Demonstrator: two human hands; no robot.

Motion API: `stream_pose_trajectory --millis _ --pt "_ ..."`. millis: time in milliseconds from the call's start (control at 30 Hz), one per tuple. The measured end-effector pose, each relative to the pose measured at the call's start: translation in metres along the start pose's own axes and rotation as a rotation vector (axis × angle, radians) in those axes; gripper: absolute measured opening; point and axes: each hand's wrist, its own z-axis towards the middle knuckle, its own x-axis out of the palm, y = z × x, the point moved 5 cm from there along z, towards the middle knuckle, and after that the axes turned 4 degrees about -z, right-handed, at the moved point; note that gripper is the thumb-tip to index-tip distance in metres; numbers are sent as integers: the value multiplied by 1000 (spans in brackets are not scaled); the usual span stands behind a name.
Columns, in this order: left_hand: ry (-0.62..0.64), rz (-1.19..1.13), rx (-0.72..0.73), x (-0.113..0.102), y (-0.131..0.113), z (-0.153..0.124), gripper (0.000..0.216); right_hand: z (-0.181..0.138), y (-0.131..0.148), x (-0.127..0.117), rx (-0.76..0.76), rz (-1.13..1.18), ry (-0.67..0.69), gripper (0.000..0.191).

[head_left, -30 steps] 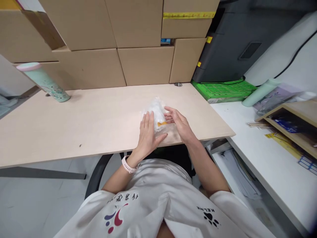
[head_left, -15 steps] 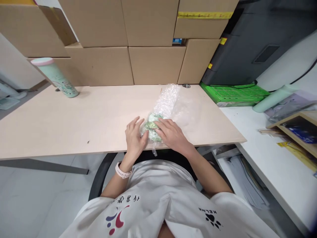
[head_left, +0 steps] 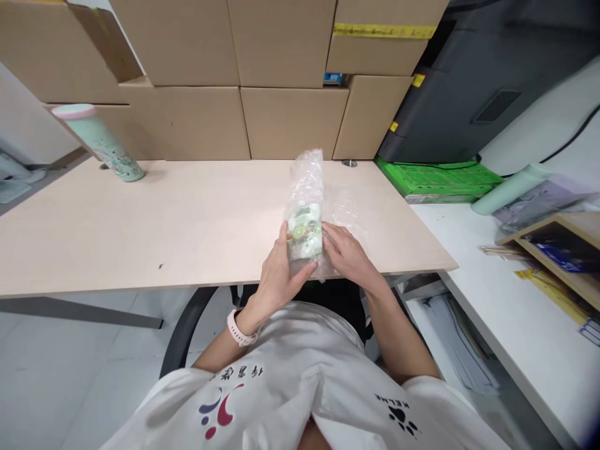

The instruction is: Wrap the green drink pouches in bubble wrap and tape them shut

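A green and white patterned item point(head_left: 304, 231) shows through clear bubble wrap point(head_left: 307, 172) at the table's front edge. The wrap stretches away from me past the item's far end. My left hand point(head_left: 280, 269) grips the bundle from the left, fingers along its side and thumb across the near end. On the opposite side my right hand point(head_left: 344, 250) holds the wrap's right edge with bent fingers, its fingertips partly hidden. What kind of item is inside, I cannot make out. More clear film lies on the table beyond my right hand.
Stacked cardboard boxes point(head_left: 201, 125) line the table's back. A mint tumbler with a pink lid point(head_left: 100, 144) stands at the left. To the right are a green box point(head_left: 435, 181), a dark grey case point(head_left: 469, 94) and a white side desk point(head_left: 497, 294) with a wooden organiser point(head_left: 562, 244).
The wrapped item has turned more upright, its printed face now clearer. My left hand has moved right and closed on its side; my right hand has shifted from its top to its right edge.
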Motion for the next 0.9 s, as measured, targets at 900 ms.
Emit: stream_pose_trajectory --millis 900 --pt "-25 215 212 11 17 15 25 -12 -46 18 128 166 65 49"
